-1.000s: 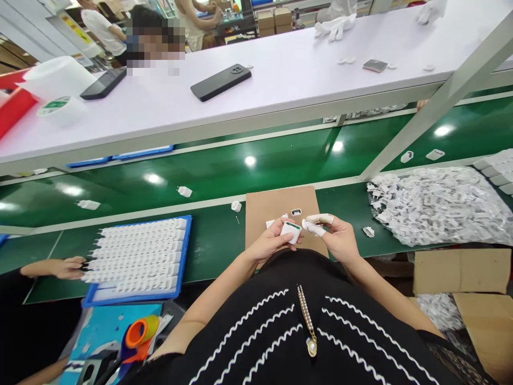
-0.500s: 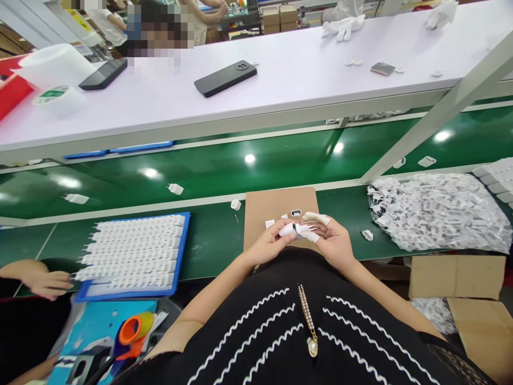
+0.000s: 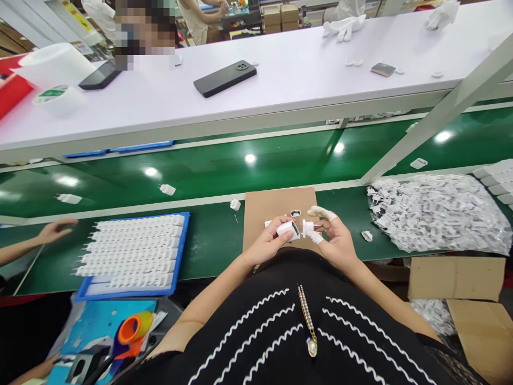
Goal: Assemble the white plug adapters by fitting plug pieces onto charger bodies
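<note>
Between the fingers of my left hand point(image 3: 267, 241) is a white charger housing point(image 3: 287, 230), its open end facing right and showing something green inside. My right hand point(image 3: 336, 238), with white covers on thumb and forefinger, pinches a white plug piece point(image 3: 308, 228) with thin pins pointing right. A small gap separates the two parts. Both hands are over a brown cardboard sheet point(image 3: 256, 206). Just beyond them lies a small white frame with a dark opening point(image 3: 295, 213). Another white piece is partly hidden behind my left hand.
Left is a blue tray point(image 3: 185, 230) with rows of white chargers point(image 3: 132, 251); a co-worker's hand point(image 3: 56, 231) is beyond it. Right lies a clear bag of white plug parts point(image 3: 436, 214). Single chargers ride the green belt point(image 3: 208, 171). A phone point(image 3: 225, 78) rests on the shelf above.
My hands have drawn slightly apart, and the plug piece is now separate from the housing's open end. Chargers on the belt have shifted left. The co-worker's hand has moved up and away.
</note>
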`<state>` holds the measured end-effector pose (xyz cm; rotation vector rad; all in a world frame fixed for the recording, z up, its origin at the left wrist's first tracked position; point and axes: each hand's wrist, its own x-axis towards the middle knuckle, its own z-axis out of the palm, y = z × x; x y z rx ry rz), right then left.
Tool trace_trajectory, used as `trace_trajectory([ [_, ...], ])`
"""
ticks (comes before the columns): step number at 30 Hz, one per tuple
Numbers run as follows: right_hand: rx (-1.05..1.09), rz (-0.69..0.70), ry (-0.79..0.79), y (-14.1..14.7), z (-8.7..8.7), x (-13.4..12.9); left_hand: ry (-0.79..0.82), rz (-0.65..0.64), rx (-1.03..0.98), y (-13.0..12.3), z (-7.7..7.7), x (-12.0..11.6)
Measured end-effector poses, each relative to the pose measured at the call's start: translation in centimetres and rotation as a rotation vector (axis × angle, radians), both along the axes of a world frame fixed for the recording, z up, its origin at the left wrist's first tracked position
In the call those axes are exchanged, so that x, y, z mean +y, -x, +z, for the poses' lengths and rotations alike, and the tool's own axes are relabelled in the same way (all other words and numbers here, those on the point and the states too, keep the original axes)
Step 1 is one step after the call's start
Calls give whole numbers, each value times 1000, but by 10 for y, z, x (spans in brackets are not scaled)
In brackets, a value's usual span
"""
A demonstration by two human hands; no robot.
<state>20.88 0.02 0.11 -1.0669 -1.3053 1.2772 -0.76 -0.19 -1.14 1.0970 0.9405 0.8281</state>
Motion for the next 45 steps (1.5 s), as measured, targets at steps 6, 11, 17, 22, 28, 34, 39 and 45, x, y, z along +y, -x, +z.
trace_trajectory([
  [6,-234,-17,-147,1,3,-6,-81,-76,80,0,6,-3],
  [11,-295,11,-265,1,3,-6,-160,-148,211,4,12,-5],
  [17,-272,-2,-242,-2,-3,-10,-310,-305,395,5,21,-6],
  [22,-270,-30,-250,-1,0,-17,-407,-347,432,6,18,-7],
  [28,-195,-7,-192,0,4,-25,-535,-368,363,8,11,-8],
  [34,-37,62,265,4,-10,-26,-352,-311,193,6,-7,-17],
  [39,-50,115,437,6,-30,-11,-100,-220,134,6,-24,-14],
  [45,90,146,519,4,-60,17,359,-98,-92,11,-55,25],
])
